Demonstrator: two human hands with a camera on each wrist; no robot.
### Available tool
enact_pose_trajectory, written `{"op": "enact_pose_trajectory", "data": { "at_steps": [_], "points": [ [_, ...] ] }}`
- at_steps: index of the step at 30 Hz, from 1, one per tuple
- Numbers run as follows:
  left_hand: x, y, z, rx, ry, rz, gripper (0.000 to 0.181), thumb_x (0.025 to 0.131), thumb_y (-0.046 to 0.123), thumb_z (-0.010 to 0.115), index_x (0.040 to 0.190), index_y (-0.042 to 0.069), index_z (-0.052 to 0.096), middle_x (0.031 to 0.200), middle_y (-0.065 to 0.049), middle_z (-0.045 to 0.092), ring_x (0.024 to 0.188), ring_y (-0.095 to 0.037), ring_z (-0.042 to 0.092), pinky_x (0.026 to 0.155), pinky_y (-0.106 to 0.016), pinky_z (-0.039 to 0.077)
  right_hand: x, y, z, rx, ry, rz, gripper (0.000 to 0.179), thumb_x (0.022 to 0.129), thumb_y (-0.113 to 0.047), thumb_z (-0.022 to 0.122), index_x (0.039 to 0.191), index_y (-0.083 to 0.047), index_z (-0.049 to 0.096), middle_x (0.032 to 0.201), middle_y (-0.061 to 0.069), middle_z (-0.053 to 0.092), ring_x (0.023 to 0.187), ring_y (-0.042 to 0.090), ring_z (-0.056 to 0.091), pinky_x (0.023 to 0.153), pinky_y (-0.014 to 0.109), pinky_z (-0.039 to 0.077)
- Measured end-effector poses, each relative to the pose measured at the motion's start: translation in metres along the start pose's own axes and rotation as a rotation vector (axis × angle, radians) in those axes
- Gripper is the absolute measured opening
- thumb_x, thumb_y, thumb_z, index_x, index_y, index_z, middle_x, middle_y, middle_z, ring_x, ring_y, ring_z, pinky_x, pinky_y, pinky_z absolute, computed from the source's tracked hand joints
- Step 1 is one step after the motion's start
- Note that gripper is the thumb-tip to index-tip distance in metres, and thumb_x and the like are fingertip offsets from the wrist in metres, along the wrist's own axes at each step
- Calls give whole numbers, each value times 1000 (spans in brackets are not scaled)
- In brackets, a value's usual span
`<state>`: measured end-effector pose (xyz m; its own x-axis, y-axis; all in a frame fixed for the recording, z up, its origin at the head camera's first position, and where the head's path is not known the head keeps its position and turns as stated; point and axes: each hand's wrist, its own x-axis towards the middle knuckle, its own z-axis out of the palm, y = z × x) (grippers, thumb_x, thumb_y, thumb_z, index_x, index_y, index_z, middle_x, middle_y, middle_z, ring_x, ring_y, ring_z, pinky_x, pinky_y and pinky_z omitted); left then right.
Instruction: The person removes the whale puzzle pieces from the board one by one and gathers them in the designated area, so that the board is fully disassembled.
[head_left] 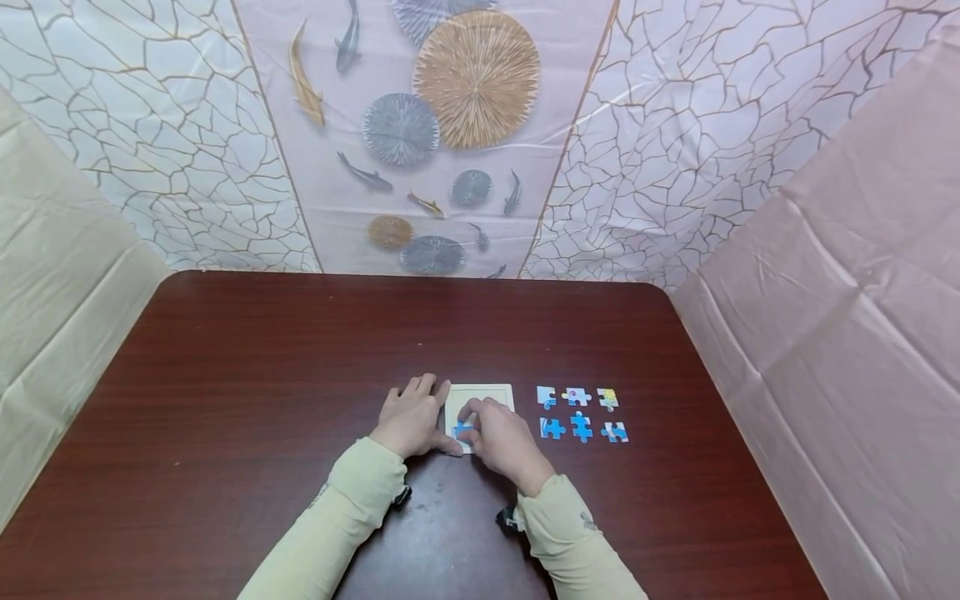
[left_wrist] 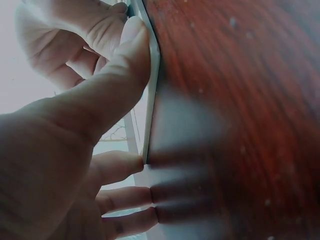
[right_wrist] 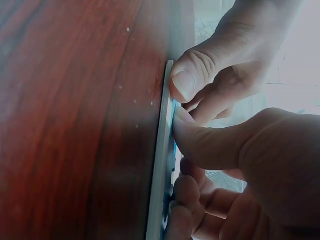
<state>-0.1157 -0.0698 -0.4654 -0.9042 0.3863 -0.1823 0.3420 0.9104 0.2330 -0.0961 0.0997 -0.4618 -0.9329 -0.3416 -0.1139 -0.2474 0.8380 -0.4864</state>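
Observation:
A small pale puzzle tray [head_left: 480, 389] with a raised rim lies on the table between both hands. My left hand [head_left: 408, 421] spans its left side; the thumb presses the near rim and the index fingertip touches the far left corner. In the left wrist view, the other fingertips rest on the table beside the tray. My right hand [head_left: 506, 437] reaches over the tray, thumb and fingers bent around a blue puzzle piece [head_left: 462, 431] in its near left part. In the right wrist view, the right thumb [right_wrist: 200, 142] presses down just inside the rim, and the fingers hide most of the piece.
Right of the tray, several loose jigsaw pieces lie in two rows, including a blue one [head_left: 581, 426] and a yellow-and-white one [head_left: 607, 398]. The dark red wooden table [head_left: 262, 375] has patterned cloth [head_left: 420, 208] behind it and plain cloth at both sides.

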Motion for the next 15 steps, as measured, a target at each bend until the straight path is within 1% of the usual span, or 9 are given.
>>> {"op": "enact_pose_trajectory", "data": {
  "at_steps": [8, 11, 15],
  "points": [
    [-1, 1, 0, -12, -17, 28, 114, 62, 74, 74, 151, 13, 37, 140, -12, 41, 131, -31, 38, 102, -57, 31, 0, 1, -2, 32, -48, -5, 17, 87, -7, 71, 102, -14, 67, 80, -4, 54, 69, 10, 55, 65, 31, 47],
    [0, 1, 0, -23, -25, 26, 113, 63, 72, 74, 151, 13, 37, 140, -13, 40, 130, -31, 37, 103, -57, 30, 0, 0, -2, 43, -61, 0, 17, 88, -9, 71, 103, -14, 67, 80, -5, 56, 70, 9, 55, 66, 32, 48],
    [1, 0, 0, -45, -25, 18, 111, 64, 69, 76, 151, 12, 38, 142, -14, 39, 132, -31, 37, 104, -56, 29, 0, -1, -2, 50, -56, 4, 18, 88, -10, 71, 104, -13, 66, 79, -5, 57, 70, 9, 56, 66, 32, 48]
  ]
}}
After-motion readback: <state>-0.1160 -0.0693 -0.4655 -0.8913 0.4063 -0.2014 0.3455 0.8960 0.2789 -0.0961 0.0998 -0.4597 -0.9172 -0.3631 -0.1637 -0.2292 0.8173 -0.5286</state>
